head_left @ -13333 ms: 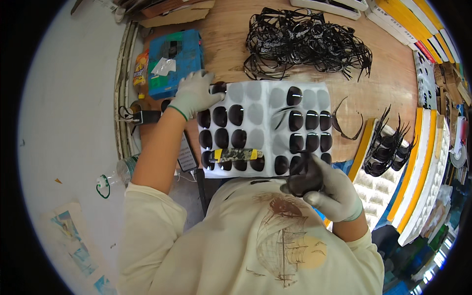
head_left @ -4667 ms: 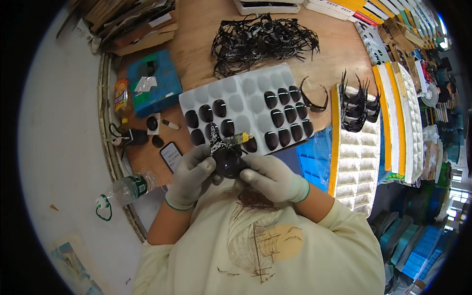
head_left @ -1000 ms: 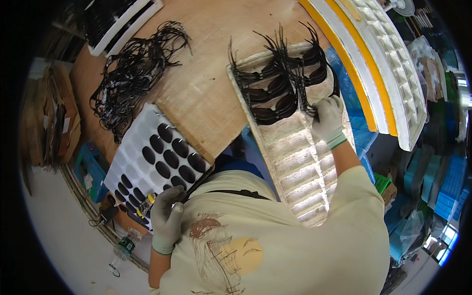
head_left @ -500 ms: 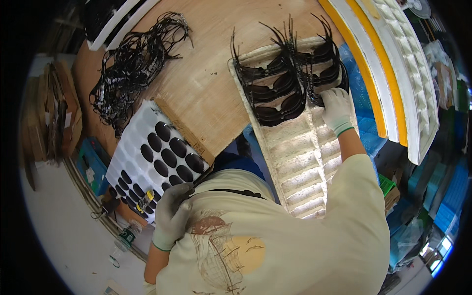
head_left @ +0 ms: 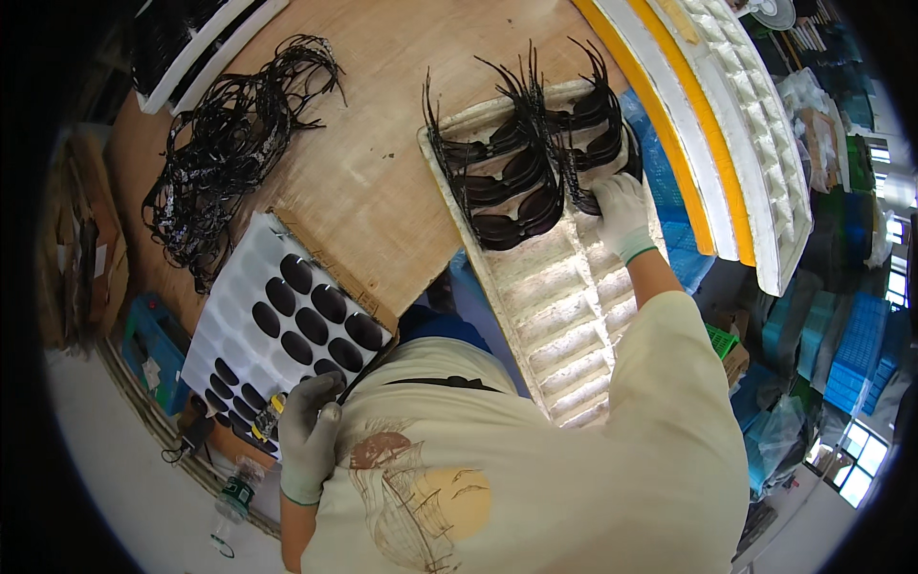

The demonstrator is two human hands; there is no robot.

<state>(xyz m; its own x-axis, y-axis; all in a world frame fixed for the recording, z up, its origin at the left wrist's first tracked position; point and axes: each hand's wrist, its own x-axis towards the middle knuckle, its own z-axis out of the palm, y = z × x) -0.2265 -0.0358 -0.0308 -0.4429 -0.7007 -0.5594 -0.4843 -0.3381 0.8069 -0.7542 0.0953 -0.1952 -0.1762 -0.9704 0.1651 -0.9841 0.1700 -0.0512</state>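
My right hand [head_left: 623,215], in a whitish glove, reaches to the right side of a pale slotted tray [head_left: 526,320]. Its fingers are closed on a pair of dark swim goggles [head_left: 584,199] lying in the tray; the fingertips are partly hidden. More black goggles [head_left: 521,220] fill the far slots in two columns, their straps trailing over the far rim. Close to my body, my left hand [head_left: 308,445], gloved in grey and white, has bent fingers with the thumb apart, and nothing shows in it. Beside it lies a white sheet of dark oval lenses [head_left: 304,320].
A heap of black straps [head_left: 225,143] lies on the wooden table [head_left: 382,124]. White and yellow trays [head_left: 708,124] are stacked at the right, above blue crates [head_left: 684,253]. A yellow-handled tool [head_left: 269,418] rests on the lens sheet. A plastic bottle [head_left: 236,493] stands lower left.
The whole view has shifted, so the table and tray appear farther left. My right hand stays at the same goggles in the tray; my left hand stays near my body.
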